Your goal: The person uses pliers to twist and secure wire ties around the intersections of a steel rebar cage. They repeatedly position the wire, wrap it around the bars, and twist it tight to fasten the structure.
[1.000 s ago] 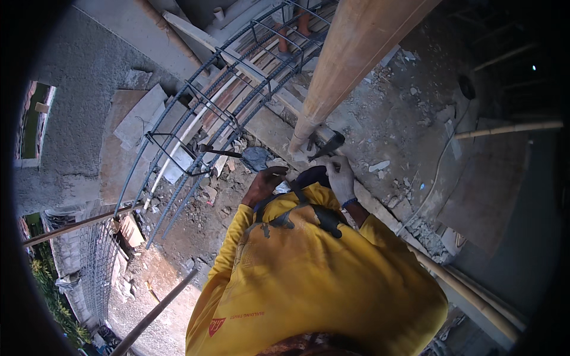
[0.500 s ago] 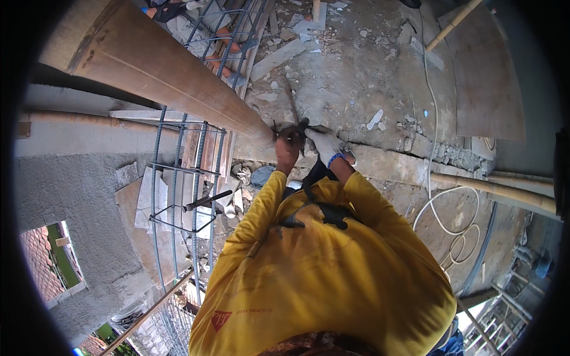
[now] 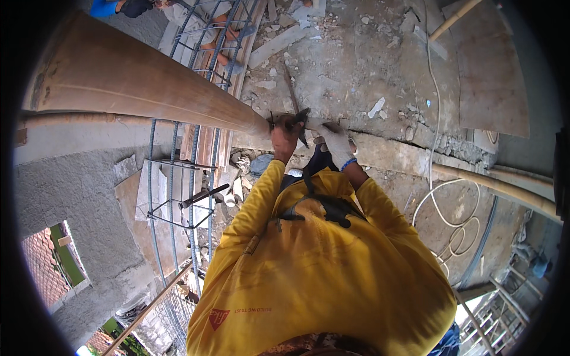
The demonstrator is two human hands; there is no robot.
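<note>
My left hand (image 3: 285, 142), the nearer, is curled around a dark tool (image 3: 298, 117) slanting forward and rightward, just right of the brown pole (image 3: 178, 89); whether my gloved right hand (image 3: 337, 144) grips anything, I cannot tell.

The tool (image 3: 300, 118) in the left fingers (image 3: 279, 127) looks matt. Beside them, the wood-like post (image 3: 154, 89) is smooth; farther left, metal rebar (image 3: 195, 148) is ribbed. Beyond them, the concrete floor (image 3: 347, 83) is rough.

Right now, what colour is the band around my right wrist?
The wristband is blue, shown best in the head view.
</note>
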